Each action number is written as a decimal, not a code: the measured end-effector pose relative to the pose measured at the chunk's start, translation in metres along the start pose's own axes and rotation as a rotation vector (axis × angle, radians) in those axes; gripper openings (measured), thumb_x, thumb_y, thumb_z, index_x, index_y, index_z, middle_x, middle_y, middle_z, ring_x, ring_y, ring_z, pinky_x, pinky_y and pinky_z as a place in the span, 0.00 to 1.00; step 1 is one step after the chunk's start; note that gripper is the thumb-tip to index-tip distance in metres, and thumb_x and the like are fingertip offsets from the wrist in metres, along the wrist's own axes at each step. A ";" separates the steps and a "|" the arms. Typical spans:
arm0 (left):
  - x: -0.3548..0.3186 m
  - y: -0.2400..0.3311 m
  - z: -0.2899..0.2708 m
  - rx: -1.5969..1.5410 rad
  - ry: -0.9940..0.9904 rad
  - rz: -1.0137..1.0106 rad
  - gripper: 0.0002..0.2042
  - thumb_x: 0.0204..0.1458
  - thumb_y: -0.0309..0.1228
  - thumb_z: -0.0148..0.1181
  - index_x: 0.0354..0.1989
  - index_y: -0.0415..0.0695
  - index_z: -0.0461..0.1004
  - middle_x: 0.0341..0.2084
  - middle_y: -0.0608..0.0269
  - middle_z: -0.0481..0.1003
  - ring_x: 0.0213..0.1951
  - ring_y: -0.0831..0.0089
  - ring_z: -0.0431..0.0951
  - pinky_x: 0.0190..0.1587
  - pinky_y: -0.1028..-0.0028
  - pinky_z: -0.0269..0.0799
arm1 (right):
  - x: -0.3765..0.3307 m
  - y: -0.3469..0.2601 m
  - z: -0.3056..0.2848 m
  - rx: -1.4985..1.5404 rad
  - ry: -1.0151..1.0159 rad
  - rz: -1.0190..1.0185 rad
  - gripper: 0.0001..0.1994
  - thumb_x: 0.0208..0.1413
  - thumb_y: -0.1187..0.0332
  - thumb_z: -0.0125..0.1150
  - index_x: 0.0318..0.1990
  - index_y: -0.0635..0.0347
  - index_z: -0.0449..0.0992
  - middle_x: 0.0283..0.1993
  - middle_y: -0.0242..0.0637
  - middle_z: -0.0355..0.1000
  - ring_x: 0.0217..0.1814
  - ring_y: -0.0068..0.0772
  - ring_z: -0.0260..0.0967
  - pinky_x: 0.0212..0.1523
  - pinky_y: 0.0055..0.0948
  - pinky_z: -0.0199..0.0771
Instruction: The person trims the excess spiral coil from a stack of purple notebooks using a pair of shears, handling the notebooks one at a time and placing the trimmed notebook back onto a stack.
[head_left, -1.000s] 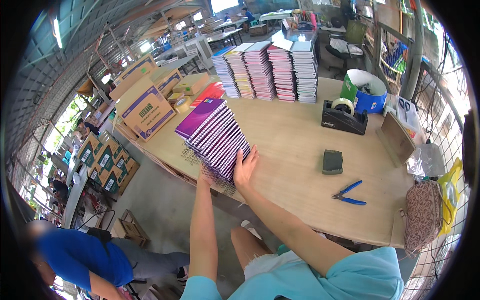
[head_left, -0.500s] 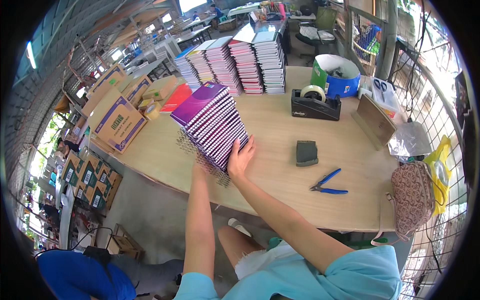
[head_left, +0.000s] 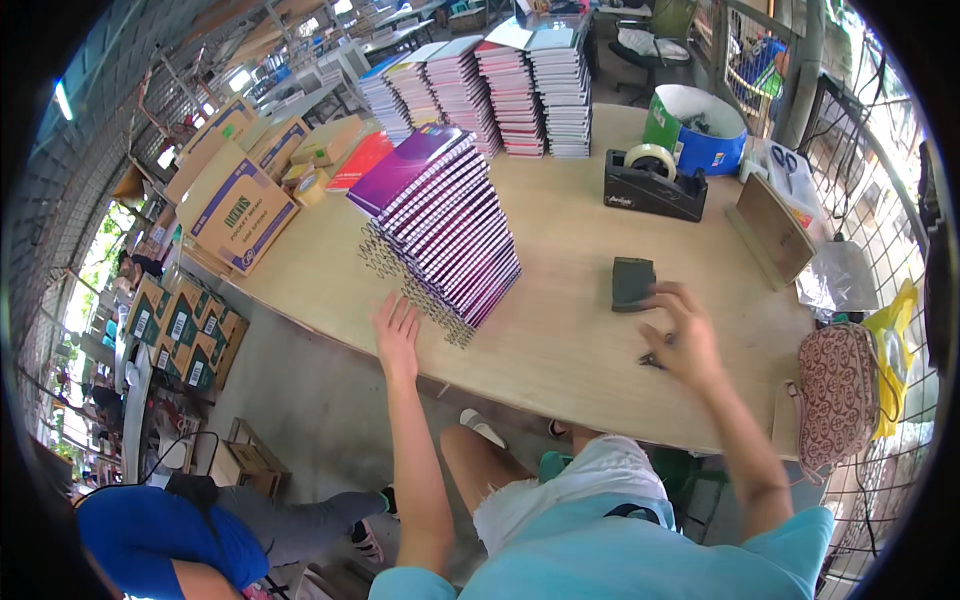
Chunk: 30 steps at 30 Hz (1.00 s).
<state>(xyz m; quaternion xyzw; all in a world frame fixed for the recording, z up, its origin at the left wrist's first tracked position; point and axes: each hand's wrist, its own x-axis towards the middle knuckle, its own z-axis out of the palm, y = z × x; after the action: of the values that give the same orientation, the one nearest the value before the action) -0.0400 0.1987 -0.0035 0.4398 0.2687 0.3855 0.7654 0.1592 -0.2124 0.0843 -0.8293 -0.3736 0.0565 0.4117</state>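
A tall stack of purple spiral-bound notebooks point(head_left: 455, 225) stands at the table's front left. Wire coil ends point(head_left: 425, 300) stick out from its left and near side. My left hand point(head_left: 397, 338) is open beside these coil ends at the table edge, fingers spread and holding nothing. On the right, my right hand point(head_left: 688, 335) is slightly blurred, its fingers apart and curved over the blue-handled cutting pliers point(head_left: 652, 359). The pliers' jaws show, but the hand covers most of the handles. A dark grey block point(head_left: 632, 284) lies just beyond my right fingertips.
Several tall notebook piles point(head_left: 510, 100) line the far edge. A black tape dispenser point(head_left: 655, 190), a blue-green round container point(head_left: 710, 145) and a brown board point(head_left: 770, 232) stand at the right, with a patterned bag point(head_left: 838, 395) nearer. Cardboard boxes point(head_left: 240, 215) sit left; a person in blue point(head_left: 170, 540) is lower left.
Both hands have let go of the notebook stack, which now stands on the table. My right hand has moved right to the pliers; my left has drawn slightly away from the coils.
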 end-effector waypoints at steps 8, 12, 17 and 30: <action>-0.093 -0.031 0.021 0.448 0.016 0.410 0.28 0.57 0.36 0.62 0.64 0.41 0.61 0.59 0.47 0.69 0.62 0.57 0.68 0.66 0.60 0.60 | -0.048 0.073 -0.013 -0.415 -0.037 -0.229 0.32 0.44 0.57 0.73 0.57 0.57 0.68 0.59 0.45 0.64 0.64 0.62 0.58 0.63 0.55 0.61; -0.089 -0.035 0.037 1.020 0.030 0.500 0.33 0.46 0.33 0.73 0.60 0.40 0.66 0.51 0.48 0.75 0.54 0.60 0.74 0.59 0.62 0.68 | -0.020 -0.005 0.040 -0.335 -0.069 -0.298 0.24 0.48 0.60 0.71 0.51 0.58 0.69 0.50 0.45 0.68 0.51 0.53 0.69 0.48 0.46 0.72; -0.082 -0.035 0.046 1.237 0.156 0.379 0.25 0.42 0.33 0.76 0.50 0.39 0.75 0.43 0.52 0.79 0.49 0.63 0.77 0.52 0.63 0.72 | 0.040 -0.045 0.147 -0.489 -0.291 -0.209 0.23 0.57 0.48 0.60 0.49 0.58 0.71 0.50 0.44 0.72 0.53 0.46 0.69 0.48 0.46 0.72; -0.077 -0.052 0.042 1.075 0.148 0.565 0.16 0.45 0.26 0.72 0.43 0.41 0.77 0.35 0.58 0.82 0.38 0.66 0.81 0.44 0.67 0.75 | 0.056 -0.056 0.195 -0.571 -0.099 -0.272 0.24 0.55 0.47 0.62 0.50 0.57 0.73 0.52 0.43 0.70 0.58 0.46 0.65 0.55 0.59 0.65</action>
<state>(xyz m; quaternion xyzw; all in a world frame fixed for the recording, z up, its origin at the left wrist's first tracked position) -0.0329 0.0990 -0.0235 0.7906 0.3512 0.4135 0.2838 0.0891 -0.0286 0.0097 -0.8500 -0.5014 -0.0662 0.1473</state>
